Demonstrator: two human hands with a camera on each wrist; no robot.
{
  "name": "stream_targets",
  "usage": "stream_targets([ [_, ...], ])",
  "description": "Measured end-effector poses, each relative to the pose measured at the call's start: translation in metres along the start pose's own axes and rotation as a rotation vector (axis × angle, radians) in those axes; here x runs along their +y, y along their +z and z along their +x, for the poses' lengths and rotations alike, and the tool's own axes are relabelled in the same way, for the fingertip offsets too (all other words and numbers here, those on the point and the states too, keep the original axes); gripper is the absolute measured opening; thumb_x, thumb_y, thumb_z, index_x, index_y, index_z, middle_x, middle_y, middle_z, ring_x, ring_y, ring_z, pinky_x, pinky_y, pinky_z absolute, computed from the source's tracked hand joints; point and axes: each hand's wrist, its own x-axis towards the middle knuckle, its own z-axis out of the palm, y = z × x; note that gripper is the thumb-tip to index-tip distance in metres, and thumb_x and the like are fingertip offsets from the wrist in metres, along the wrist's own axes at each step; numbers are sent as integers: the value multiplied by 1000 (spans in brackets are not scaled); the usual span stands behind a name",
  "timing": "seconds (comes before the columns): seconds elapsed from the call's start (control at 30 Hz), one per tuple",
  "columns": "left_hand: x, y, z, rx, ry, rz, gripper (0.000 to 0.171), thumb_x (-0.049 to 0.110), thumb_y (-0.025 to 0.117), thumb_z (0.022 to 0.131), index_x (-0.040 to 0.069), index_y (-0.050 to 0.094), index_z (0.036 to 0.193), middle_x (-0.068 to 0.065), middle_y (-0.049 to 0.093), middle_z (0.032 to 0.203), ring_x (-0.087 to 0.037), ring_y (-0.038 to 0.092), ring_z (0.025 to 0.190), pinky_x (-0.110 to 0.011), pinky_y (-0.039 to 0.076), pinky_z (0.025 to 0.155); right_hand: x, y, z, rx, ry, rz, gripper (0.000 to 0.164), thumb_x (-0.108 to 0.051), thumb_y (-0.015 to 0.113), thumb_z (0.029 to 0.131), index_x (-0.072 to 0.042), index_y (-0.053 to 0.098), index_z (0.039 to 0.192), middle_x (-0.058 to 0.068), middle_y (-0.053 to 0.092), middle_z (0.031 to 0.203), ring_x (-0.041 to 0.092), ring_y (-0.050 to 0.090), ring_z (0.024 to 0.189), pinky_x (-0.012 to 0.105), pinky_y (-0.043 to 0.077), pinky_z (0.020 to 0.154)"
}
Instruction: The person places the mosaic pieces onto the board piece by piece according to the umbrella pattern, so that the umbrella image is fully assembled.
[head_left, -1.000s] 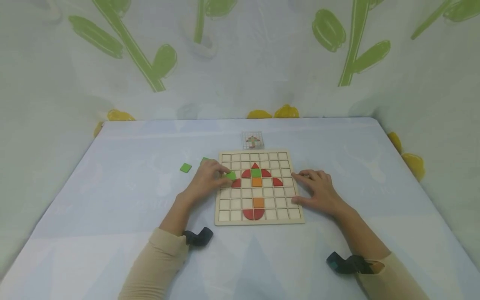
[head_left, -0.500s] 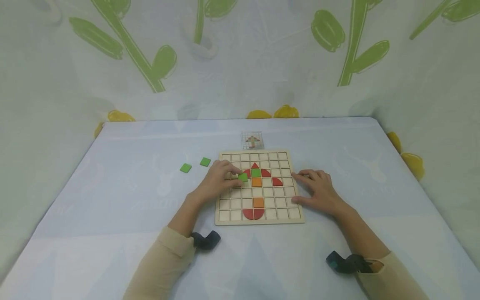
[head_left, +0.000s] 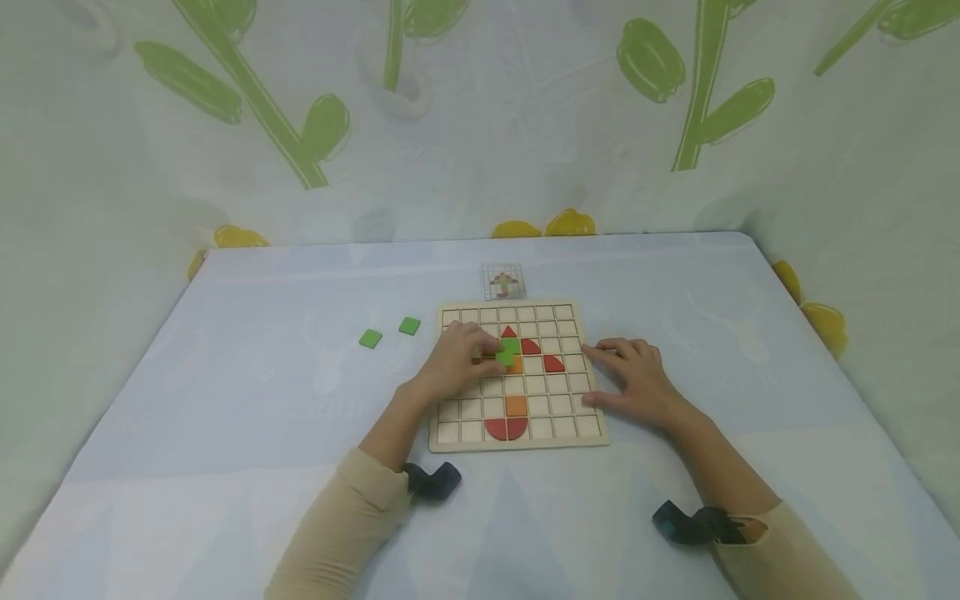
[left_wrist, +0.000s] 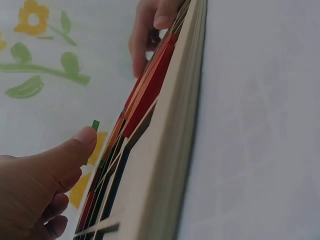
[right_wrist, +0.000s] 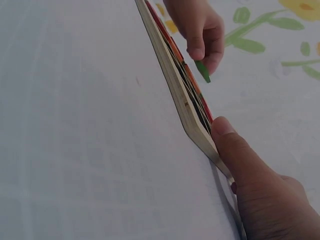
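My left hand (head_left: 459,360) pinches a green square tile (head_left: 506,359) between thumb and fingertips, above the gridded wooden board (head_left: 564,428). The right wrist view shows this green tile (right_wrist: 203,71) tilted and raised off the board. Set in the grid are a red triangle (head_left: 508,332), orange squares (head_left: 516,406) and red quarter-round pieces (head_left: 553,363). A green square in the grid is partly covered by the held tile; my left hand hides the cells beneath it. At the board's right edge rests my right hand (head_left: 633,379), thumb and fingers spread, thumb touching the rim.
Two loose green tiles, a nearer one (head_left: 371,338) and a farther one (head_left: 409,326), lie left of the board. A small pattern card (head_left: 502,282) lies behind it. Everything is on a pale cloth-covered table (head_left: 225,400).
My left hand has carried the green tile rightward across the board, from its left columns to near the middle column. My right hand stays at the right edge.
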Motion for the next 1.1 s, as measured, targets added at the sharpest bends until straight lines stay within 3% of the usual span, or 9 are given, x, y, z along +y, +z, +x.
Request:
stream_targets([
  [0.3,10,13,7,-15,29,72,32,33,75,80,15,71,106,3,62,98,-16,43,91,-31,37,79,-1,2,1,0,-13,14,72,-44,74,75,-11,53,135,12,52,123,32,40,111,49,26,88],
  [0.53,20,19,12,-31,64,51,32,34,74,81,15,70,106,1,61,99,-17,45,93,-33,38,82,1,0,-1,11,-10,-3,71,-43,75,74,-11,53,134,12,52,124,32,40,110,49,26,88],
  [0.73,24,22,13,-50,45,67,29,36,71,83,18,71,105,1,60,104,-19,45,101,-37,37,89,1,-1,0,1,-15,9,71,-45,73,75,-11,53,135,12,52,124,32,40,110,50,26,88],
  [1.1,24,26,14,-41,5,115,32,44,70,82,24,69,107,1,56,107,-19,43,103,-40,29,86,1,-1,0,-13,-4,8,71,-44,73,76,-11,52,135,12,51,125,32,40,111,50,25,89],
])
